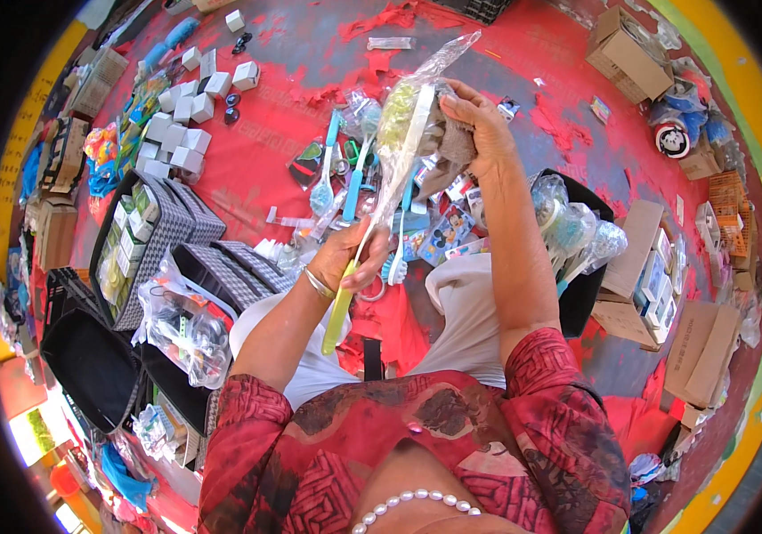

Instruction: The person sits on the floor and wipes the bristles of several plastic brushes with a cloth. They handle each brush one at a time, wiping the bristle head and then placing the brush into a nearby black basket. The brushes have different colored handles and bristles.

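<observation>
My left hand is closed around the lower shaft of a long-handled bath brush with a lime-green grip. Clear plastic wrap covers its upper part, and green mesh shows beside the white head. Up by that head, my right hand grips a grey-brown cloth and presses it against the side of the wrapped head. Beneath my hands lie several blue-handled brushes, a few of them in clear wrap. Small colourful packets are heaped by my knees.
Houndtooth cases and an open black case stand on my left, near many small white boxes. At right are a black container with wrapped mesh brushes and open cardboard boxes. Torn red sheeting covers the floor.
</observation>
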Available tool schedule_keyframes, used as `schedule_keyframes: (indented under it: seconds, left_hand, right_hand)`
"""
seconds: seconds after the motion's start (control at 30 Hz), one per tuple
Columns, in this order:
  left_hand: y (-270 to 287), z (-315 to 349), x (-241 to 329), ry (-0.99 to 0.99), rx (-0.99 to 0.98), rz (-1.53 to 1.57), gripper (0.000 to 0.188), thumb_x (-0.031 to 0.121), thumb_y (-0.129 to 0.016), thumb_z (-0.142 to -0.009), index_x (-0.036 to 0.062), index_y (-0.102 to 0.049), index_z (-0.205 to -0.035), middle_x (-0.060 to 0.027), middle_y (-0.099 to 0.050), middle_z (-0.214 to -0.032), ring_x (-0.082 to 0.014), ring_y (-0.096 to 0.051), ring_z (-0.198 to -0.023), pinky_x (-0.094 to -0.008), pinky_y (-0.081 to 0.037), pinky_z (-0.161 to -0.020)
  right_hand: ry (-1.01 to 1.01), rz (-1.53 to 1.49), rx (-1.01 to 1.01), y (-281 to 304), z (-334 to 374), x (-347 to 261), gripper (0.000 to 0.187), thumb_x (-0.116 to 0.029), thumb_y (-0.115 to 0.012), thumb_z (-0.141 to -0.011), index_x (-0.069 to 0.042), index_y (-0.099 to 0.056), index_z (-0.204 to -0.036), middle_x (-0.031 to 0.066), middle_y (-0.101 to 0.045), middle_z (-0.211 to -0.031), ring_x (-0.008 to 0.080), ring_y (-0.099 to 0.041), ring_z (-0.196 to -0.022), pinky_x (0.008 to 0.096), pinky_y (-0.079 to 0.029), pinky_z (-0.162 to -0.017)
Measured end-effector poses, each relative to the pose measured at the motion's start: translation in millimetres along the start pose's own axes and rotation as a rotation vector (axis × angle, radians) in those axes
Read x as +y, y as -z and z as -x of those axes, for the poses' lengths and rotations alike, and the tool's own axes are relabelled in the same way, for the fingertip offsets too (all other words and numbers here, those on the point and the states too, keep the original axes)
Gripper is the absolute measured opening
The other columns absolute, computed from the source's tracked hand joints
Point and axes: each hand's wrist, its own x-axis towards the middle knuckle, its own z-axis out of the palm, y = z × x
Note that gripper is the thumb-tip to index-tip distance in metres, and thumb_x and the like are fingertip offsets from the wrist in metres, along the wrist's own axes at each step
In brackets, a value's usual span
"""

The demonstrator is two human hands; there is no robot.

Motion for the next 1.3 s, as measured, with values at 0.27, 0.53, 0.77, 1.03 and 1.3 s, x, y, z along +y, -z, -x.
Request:
schedule_keyframes:
  seconds: [0.27,0.53,0.77,1.03,1.3]
  left_hand:
    - [-24,-7,12,-0.101,0.359,-0.455,0.054,0.026,-0.051,-0.090,0.0121,-0.027,-0.136,-0.0061,-0.047,-0.078,-0.0078,-0.043,-0.048,-0.0169,-0.037,-0.035]
    - [-7,-5,19,-0.093,0.442,-0.206,0.017,0.008,-0.050,-0.089,0.0078,-0.046,-0.106,-0.0040,-0.047,-0.073,-0.0039,-0.036,-0.045,-0.0161,-0.033,-0.036]
    - [-10,2,20,-0.123,0.360,-0.245,0.025,0.007,-0.048,-0.089,0.0063,-0.046,-0.114,-0.0075,-0.053,-0.074,-0.0077,-0.041,-0.045,-0.0187,-0.034,-0.035]
    - [-9,-3,24,-0.190,0.317,-0.172,0.041,0.028,-0.054,-0.089,0.0110,-0.040,-0.124,-0.0026,-0.045,-0.079,-0.0032,-0.034,-0.047,-0.0140,-0.030,-0.032]
    - [-4,9,45,-0.187,0.603,-0.221,0.057,0.059,-0.032,-0.090,0.0056,-0.053,-0.086,-0.0021,-0.047,-0.065,-0.0016,-0.031,-0.040,-0.0144,-0.026,-0.033]
  right_hand:
    - [0.097,0.482,0.370,2,-7,13,0.023,-0.018,-0.070,-0.074,-0.001,-0.063,-0.089,0.0065,-0.064,-0.078,0.0125,-0.060,-0.066,0.0270,-0.049,-0.058]
    - [0.708,1.612,-0.112,-60,29,80,0.018,-0.020,-0.059,-0.078,-0.004,-0.065,-0.081,0.0096,-0.064,-0.091,0.0262,-0.062,-0.077,0.0347,-0.049,-0.062]
    - [0.278,0.757,-0.013,-16,21,10,0.017,-0.019,-0.063,-0.083,-0.003,-0.067,-0.082,-0.0001,-0.063,-0.073,0.0068,-0.056,-0.065,0.0226,-0.047,-0.061]
    - [0.794,1.232,0.164,-23,8,49,0.018,-0.012,-0.065,-0.074,-0.005,-0.059,-0.089,0.0102,-0.057,-0.082,0.0261,-0.058,-0.072,0.0317,-0.047,-0.061]
    - [0.404,1.273,-0.494,-59,33,57,0.011,-0.013,-0.061,-0.077,-0.006,-0.063,-0.086,0.0068,-0.061,-0.082,0.0220,-0.061,-0.073,0.0307,-0.048,-0.061]
